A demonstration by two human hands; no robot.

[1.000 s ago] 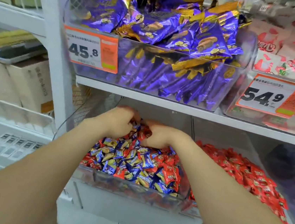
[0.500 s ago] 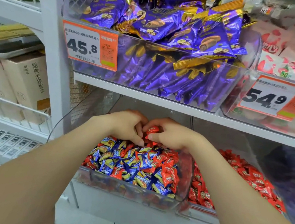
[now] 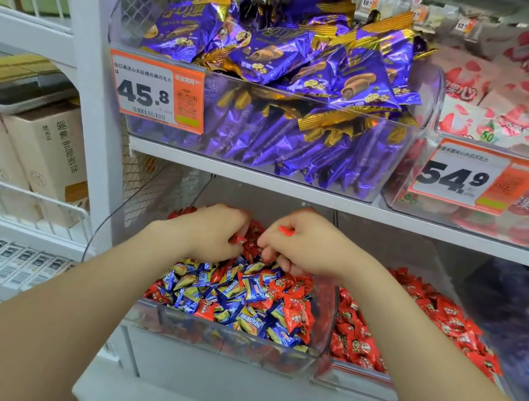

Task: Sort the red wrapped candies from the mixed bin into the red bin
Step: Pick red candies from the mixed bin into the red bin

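- Grip: left hand (image 3: 210, 232) pinches a small red crinkly-foil wrapped candy (image 3: 239, 239); right hand (image 3: 305, 249) has its fingers curled on a second red candy (image 3: 286, 231).
- Both work the back of the clear plastic mixed bin (image 3: 224, 339); I reckon reds cluster there.
- Blue-yellow glossy pillow-shaped candies (image 3: 245, 300) dominate the front.
- Clear plastic red bin (image 3: 358, 374) sits just beside it on the right, so the carry is short.
- Foil looks slippery; I'd pinch the twisted ends.

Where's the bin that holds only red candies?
Head view, lower right: the red bin sits directly right of the mixed bin, below the 54.9 price tag.
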